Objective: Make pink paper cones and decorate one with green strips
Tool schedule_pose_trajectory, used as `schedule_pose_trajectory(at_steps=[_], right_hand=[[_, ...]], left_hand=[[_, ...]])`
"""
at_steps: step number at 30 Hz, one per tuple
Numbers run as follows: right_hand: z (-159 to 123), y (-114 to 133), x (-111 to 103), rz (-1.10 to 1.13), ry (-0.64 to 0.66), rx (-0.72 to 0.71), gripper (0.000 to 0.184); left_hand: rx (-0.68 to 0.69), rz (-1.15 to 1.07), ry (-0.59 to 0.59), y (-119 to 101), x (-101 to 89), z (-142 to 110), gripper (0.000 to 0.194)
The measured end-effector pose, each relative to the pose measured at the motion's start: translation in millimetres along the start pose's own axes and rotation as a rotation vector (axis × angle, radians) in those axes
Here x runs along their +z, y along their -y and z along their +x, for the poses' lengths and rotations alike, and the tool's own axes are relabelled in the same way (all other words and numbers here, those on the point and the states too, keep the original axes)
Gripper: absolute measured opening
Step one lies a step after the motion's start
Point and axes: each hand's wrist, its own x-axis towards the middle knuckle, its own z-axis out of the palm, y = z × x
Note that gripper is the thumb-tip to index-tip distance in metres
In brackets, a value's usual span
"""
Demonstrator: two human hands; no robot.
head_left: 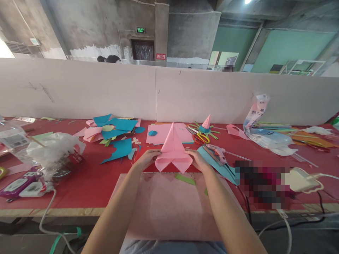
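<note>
A pink sheet of paper (173,150), folded to a point at its far end, lies on the red table (87,183) in front of me. My left hand (146,157) grips its left edge with curled fingers. My right hand (197,158) grips its right edge the same way. The paper's near corners curl under between my hands. A large pale pink sheet (169,208) lies beneath my forearms at the table's near edge.
Blue and pink paper scraps (116,132) lie to the left. A flat pink sheet (164,132), scissors (200,137), a small paper cone (206,123) and a glue gun (217,151) lie beyond. Plastic bags (53,148) sit left and right; a power strip (23,183) is near left. A white partition (159,91) backs the table.
</note>
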Motion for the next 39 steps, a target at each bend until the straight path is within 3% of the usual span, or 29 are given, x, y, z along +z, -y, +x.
schedule_pose_trajectory(at_steps=[11, 19, 23, 32, 39], right_hand=[[3.2, -2.6, -2.9, -0.062, -0.037, -0.047, 0.017], [1.3, -1.4, 0.5, -0.060, -0.006, -0.030, 0.018], [1.9, -3.4, 0.9, -0.072, 0.015, -0.017, 0.021], [2.3, -1.5, 0.9, 0.011, 0.049, 0.017, 0.019], [-0.5, 1.2, 1.8, -0.005, 0.034, 0.007, 0.020]], left_hand=[[0.014, -0.058, -0.018, -0.9, 0.3, 0.8, 0.034], [-0.019, 0.044, 0.099, -5.4, 7.1, -5.1, 0.049], [-0.003, 0.113, 0.024, -2.6, 7.1, -2.4, 0.046], [-0.014, 0.019, 0.132, -1.9, 0.2, -2.2, 0.041], [-0.033, -0.131, 0.087, 3.8, -5.7, 5.0, 0.040]])
